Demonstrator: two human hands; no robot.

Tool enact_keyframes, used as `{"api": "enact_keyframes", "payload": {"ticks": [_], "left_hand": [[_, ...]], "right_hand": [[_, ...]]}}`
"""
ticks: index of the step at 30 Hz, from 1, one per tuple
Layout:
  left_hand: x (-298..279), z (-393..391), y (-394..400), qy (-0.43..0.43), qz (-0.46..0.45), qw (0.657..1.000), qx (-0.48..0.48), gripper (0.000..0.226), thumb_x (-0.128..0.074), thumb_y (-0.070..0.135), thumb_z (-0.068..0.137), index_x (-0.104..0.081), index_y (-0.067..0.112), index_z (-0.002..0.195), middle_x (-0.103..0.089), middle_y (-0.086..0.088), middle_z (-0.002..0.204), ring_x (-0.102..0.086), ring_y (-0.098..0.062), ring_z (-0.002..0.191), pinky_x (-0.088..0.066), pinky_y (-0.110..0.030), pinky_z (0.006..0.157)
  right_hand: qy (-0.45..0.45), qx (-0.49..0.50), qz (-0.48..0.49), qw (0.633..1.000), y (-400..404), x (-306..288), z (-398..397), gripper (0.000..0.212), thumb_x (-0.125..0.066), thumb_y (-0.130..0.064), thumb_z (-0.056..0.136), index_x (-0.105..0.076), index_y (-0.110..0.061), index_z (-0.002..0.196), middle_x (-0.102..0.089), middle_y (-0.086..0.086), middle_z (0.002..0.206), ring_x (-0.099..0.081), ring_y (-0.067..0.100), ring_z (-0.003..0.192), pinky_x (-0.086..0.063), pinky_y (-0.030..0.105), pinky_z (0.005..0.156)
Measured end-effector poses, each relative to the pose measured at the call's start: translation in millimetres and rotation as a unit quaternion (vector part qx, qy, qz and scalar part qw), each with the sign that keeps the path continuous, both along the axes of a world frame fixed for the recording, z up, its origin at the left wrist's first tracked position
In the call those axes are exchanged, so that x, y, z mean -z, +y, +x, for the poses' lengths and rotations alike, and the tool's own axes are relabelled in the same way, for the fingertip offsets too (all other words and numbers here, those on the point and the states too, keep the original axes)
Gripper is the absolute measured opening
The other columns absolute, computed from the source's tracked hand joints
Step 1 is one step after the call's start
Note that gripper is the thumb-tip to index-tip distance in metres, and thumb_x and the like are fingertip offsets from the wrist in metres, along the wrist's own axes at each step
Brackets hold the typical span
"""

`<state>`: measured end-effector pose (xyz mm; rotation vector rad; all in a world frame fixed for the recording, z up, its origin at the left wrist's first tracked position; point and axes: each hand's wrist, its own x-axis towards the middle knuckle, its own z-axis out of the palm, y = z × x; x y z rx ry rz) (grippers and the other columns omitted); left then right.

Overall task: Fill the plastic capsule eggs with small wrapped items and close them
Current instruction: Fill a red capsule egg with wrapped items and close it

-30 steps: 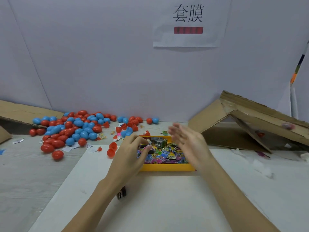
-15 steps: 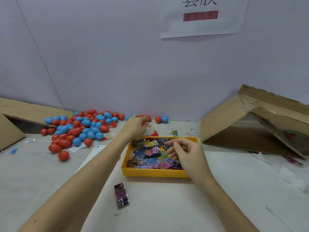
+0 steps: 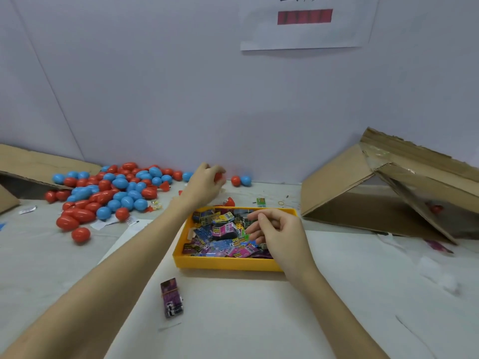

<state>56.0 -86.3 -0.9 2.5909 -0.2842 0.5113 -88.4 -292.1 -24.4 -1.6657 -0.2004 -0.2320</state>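
Note:
A heap of red and blue capsule eggs (image 3: 111, 193) lies at the back left of the table. My left hand (image 3: 203, 185) reaches past the tray to the back wall and grips a red egg (image 3: 219, 176). The yellow tray (image 3: 225, 264) holds several small wrapped packets (image 3: 220, 234). My right hand (image 3: 274, 229) hovers over the tray's right side with its fingers curled down among the packets; whether it pinches one is hidden. A red egg half (image 3: 229, 202) lies just behind the tray.
A banded purple packet bundle (image 3: 171, 297) lies in front of the tray. Folded cardboard (image 3: 375, 187) stands at the right, and another cardboard piece (image 3: 39, 164) at the far left. A red egg (image 3: 235, 180) and a blue egg (image 3: 245, 180) sit by the wall.
My left hand left the tray, reached back to the wall and closed round a red egg. My right hand dropped into the tray and curled its fingers.

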Motion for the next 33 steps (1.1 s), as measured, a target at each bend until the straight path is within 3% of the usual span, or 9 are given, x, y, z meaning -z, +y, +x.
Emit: {"api": "enact_keyframes", "payload": {"ticks": [3, 6, 10, 13, 17, 20, 23, 26, 33], "left_hand": [[-5.7, -58.7, -9.7, -0.04, -0.079, 0.995, 0.054, 0.032, -0.076, 0.025, 0.09, -0.06, 0.021, 0.117, -0.06, 0.0, 0.108, -0.06, -0.013, 0.092, -0.053, -0.026, 0.087], [-5.3, -118.9, -16.6, -0.038, -0.149, 0.984, 0.092, 0.034, -0.077, 0.021, 0.089, -0.055, 0.025, 0.114, -0.063, 0.006, 0.099, -0.063, -0.005, 0.083, -0.052, -0.016, 0.072], [-0.4, -172.3, -23.7, 0.017, -0.271, 0.954, 0.127, 0.043, -0.076, 0.01, 0.089, -0.048, 0.016, 0.121, -0.067, 0.005, 0.103, -0.068, -0.004, 0.089, -0.056, -0.021, 0.081], [2.2, -190.0, -23.8, 0.02, -0.261, 0.953, 0.15, 0.036, -0.071, 0.009, 0.093, -0.06, 0.018, 0.127, -0.064, 0.009, 0.117, -0.066, -0.002, 0.103, -0.055, -0.022, 0.09], [-1.5, -192.6, -22.9, -0.007, -0.225, 0.961, 0.158, 0.038, -0.062, 0.01, 0.099, -0.063, 0.025, 0.133, -0.056, 0.009, 0.121, -0.058, -0.001, 0.111, -0.05, -0.014, 0.09], [-2.5, -192.5, -25.0, -0.001, -0.317, 0.937, 0.146, 0.035, -0.065, 0.01, 0.098, -0.059, 0.019, 0.131, -0.065, 0.008, 0.117, -0.065, -0.004, 0.106, -0.055, -0.021, 0.09], [0.6, -191.0, -24.4, -0.002, -0.374, 0.919, 0.126, 0.029, -0.066, 0.012, 0.097, -0.065, 0.019, 0.125, -0.071, 0.008, 0.114, -0.067, -0.009, 0.108, -0.057, -0.027, 0.093], [1.3, -190.2, -24.3, 0.029, -0.401, 0.904, 0.143, 0.038, -0.07, 0.013, 0.095, -0.066, 0.023, 0.131, -0.072, 0.009, 0.118, -0.068, -0.012, 0.111, -0.057, -0.028, 0.094], [3.4, -189.3, -26.0, 0.027, -0.389, 0.909, 0.146, 0.044, -0.071, 0.011, 0.094, -0.061, 0.018, 0.136, -0.07, 0.007, 0.123, -0.067, -0.01, 0.113, -0.055, -0.029, 0.097]], "right_hand": [[0.001, 0.003, -0.001, 1.0, -0.2, -2.6, -1.8, 0.024, -0.051, -0.007, 0.106, -0.074, -0.007, 0.1, -0.076, 0.007, 0.077, -0.072, 0.02, 0.071, -0.06, 0.029, 0.068], [0.004, 0.005, -0.004, 1.0, 0.5, -4.4, -4.4, 0.023, -0.052, -0.006, 0.106, -0.074, -0.006, 0.101, -0.076, 0.008, 0.078, -0.071, 0.019, 0.071, -0.059, 0.029, 0.07], [-0.011, -0.017, -0.025, 0.999, 3.7, -6.4, -10.0, 0.017, -0.058, -0.007, 0.103, -0.075, -0.01, 0.104, -0.077, 0.005, 0.084, -0.073, 0.014, 0.076, -0.056, 0.026, 0.073], [-0.039, -0.054, -0.032, 0.997, 7.6, -8.5, -16.6, 0.015, -0.063, -0.016, 0.102, -0.076, -0.018, 0.108, -0.078, -0.004, 0.094, -0.074, 0.011, 0.087, -0.057, 0.023, 0.077], [-0.029, -0.093, -0.007, 0.995, 6.9, -12.0, -20.3, 0.016, -0.069, -0.028, 0.096, -0.076, -0.023, 0.11, -0.079, -0.005, 0.1, -0.076, 0.013, 0.093, -0.058, 0.022, 0.077], [-0.011, -0.092, -0.008, 0.996, 3.7, -14.4, -19.8, 0.026, -0.069, -0.036, 0.092, -0.075, -0.018, 0.111, -0.08, -0.002, 0.099, -0.077, 0.017, 0.091, -0.058, 0.025, 0.074], [0.014, -0.115, 0.008, 0.993, 3.9, -14.3, -20.5, 0.025, -0.068, -0.031, 0.095, -0.073, -0.013, 0.111, -0.08, 0.004, 0.096, -0.078, 0.025, 0.084, -0.058, 0.024, 0.068], [0.018, -0.125, 0.017, 0.992, 5.6, -14.9, -23.1, 0.023, -0.062, -0.028, 0.101, -0.072, -0.009, 0.109, -0.08, 0.007, 0.092, -0.078, 0.026, 0.081, -0.057, 0.02, 0.065], [-0.001, -0.123, -0.001, 0.992, 9.3, -12.5, -22.3, 0.02, -0.055, -0.022, 0.105, -0.071, -0.014, 0.113, -0.08, 0.004, 0.095, -0.078, 0.026, 0.079, -0.056, 0.022, 0.063]]}}
